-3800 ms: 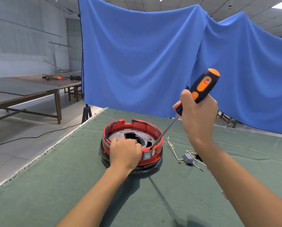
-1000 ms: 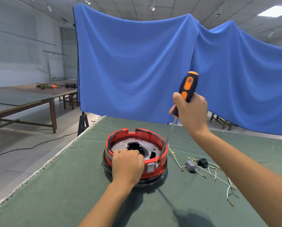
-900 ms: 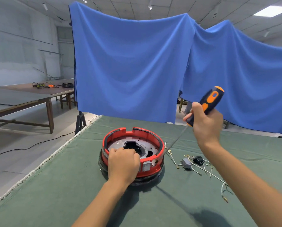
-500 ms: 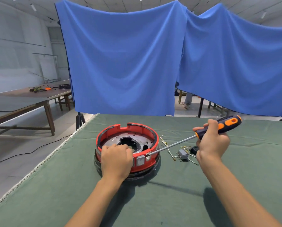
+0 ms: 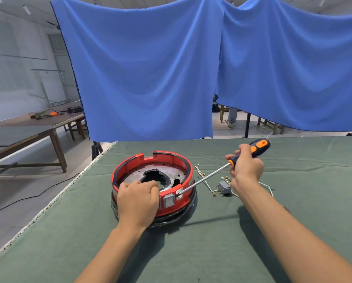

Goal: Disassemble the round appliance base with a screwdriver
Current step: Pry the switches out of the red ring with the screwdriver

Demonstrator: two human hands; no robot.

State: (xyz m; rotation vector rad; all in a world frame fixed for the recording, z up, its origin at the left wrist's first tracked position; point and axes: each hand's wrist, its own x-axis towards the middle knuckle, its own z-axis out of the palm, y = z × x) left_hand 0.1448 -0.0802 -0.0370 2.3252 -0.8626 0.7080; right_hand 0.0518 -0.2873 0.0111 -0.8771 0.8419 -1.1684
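Here the left hand [image 5: 137,202] sits curled over the near rim of the round appliance base [image 5: 153,185], fingers hooked inside the red ring, gripping it. The base rests on the green table cover [image 5: 201,252], directly under and beyond that hand, its metal plate [image 5: 167,172] with a dark central opening showing just past the knuckles. The right hand [image 5: 245,167] is closed around the black-and-orange handle of the screwdriver [image 5: 222,170], held out to the right of the base and lying low, nearly level. The shaft slopes down toward the left hand, and its tip meets the outer red wall just beside the grey rocker switch [image 5: 169,200], which lies immediately right of the left hand's knuckles. Below the right wrist lie a small grey component [image 5: 224,187] and loose wires [image 5: 203,176], between that hand and the base. Blue cloth [image 5: 150,68] hangs beyond both hands
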